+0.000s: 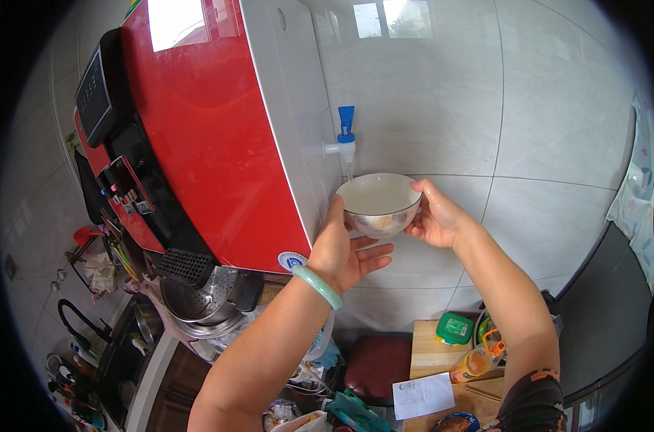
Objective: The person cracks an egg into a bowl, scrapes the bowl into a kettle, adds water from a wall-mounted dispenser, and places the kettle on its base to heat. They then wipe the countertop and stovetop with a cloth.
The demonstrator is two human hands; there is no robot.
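Observation:
A white ceramic bowl (383, 225) with a dark rim and a floral pattern is held up between both hands under a tap (346, 146) with a blue lever. A thin stream of water (350, 171) runs from the spout into the bowl's left side. My left hand (346, 254), below a pale green bangle (317, 287), supports the bowl's near left side, thumb at the rim and other fingers spread underneath. My right hand (435, 216) grips the right rim, thumb on top and fingers below. The tap juts from the side of a red and white water dispenser (219, 135).
A wooden table (421, 345) below carries a green-lidded tub (454, 328), an orange drink bottle (472, 364) and a printed paper (423, 396). Beside it is a dark red stool seat (378, 367). Steel steamer pots (208, 302) and a black sink faucet (81, 324) are at lower left.

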